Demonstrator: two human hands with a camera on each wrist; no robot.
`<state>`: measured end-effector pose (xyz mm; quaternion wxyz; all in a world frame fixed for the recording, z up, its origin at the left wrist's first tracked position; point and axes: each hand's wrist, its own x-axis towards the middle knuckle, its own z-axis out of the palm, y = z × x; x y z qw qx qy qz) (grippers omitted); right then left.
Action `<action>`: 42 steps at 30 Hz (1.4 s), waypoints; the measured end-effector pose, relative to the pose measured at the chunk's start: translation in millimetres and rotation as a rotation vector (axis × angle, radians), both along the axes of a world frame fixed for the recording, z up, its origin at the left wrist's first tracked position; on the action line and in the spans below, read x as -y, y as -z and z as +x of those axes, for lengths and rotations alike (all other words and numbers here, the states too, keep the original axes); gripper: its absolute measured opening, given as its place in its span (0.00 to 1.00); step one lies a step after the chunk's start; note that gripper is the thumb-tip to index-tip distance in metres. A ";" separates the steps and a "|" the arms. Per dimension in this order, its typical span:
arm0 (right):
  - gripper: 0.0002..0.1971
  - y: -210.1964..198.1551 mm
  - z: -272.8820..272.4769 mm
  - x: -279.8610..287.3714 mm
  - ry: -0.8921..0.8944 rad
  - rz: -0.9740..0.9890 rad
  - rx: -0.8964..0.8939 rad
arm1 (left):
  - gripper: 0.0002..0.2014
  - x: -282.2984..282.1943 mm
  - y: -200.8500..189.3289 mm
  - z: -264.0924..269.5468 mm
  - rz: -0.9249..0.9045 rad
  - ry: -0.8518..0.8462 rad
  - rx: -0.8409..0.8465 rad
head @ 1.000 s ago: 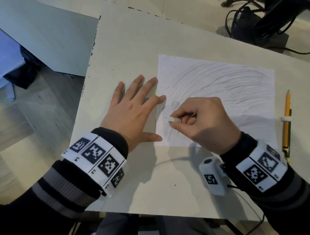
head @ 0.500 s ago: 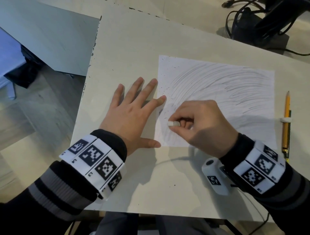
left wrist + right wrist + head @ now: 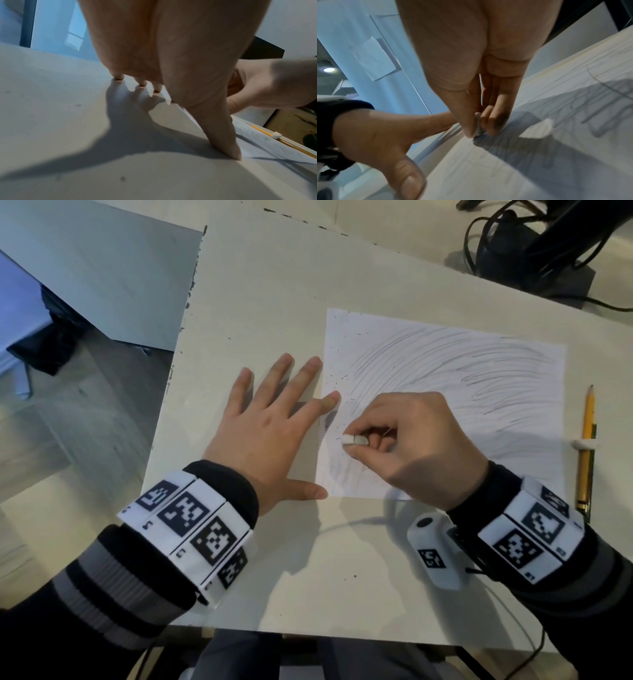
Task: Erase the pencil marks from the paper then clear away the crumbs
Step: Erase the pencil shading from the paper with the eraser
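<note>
Our right hand [image 3: 416,446] pinches a small white eraser [image 3: 355,440] between thumb and fingers, its tip pressed to the sheet of paper [image 3: 479,378] near the sheet's left edge. Pencil marks [image 3: 455,361] sweep across the paper beyond our knuckles, and dark crumbs [image 3: 337,378] speckle the strip between our two hands. Our left hand [image 3: 270,436] lies flat with fingers spread on the table [image 3: 260,302], forefinger and thumb tip touching the paper's edge. A yellow pencil [image 3: 586,446] rests right of our right hand.

A pale table [image 3: 274,302] stands on a light wood floor [image 3: 68,422]. Black cables [image 3: 513,241] lie behind it. A round ceiling light [image 3: 328,69] glows.
</note>
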<state>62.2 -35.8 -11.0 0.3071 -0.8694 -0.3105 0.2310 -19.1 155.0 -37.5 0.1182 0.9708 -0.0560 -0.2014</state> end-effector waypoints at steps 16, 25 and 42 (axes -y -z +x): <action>0.03 -3.3 -3.7 -4.6 -0.088 -0.074 -0.003 | 0.57 -0.2 -1.3 0.9 -0.005 -0.002 -0.001; 0.03 0.1 -7.2 -9.9 -0.052 -0.031 0.026 | 0.57 0.1 0.4 0.0 -0.018 -0.002 0.013; 0.05 3.3 -11.3 -9.0 -0.144 0.006 0.010 | 0.58 0.7 0.7 0.7 -0.035 -0.010 0.012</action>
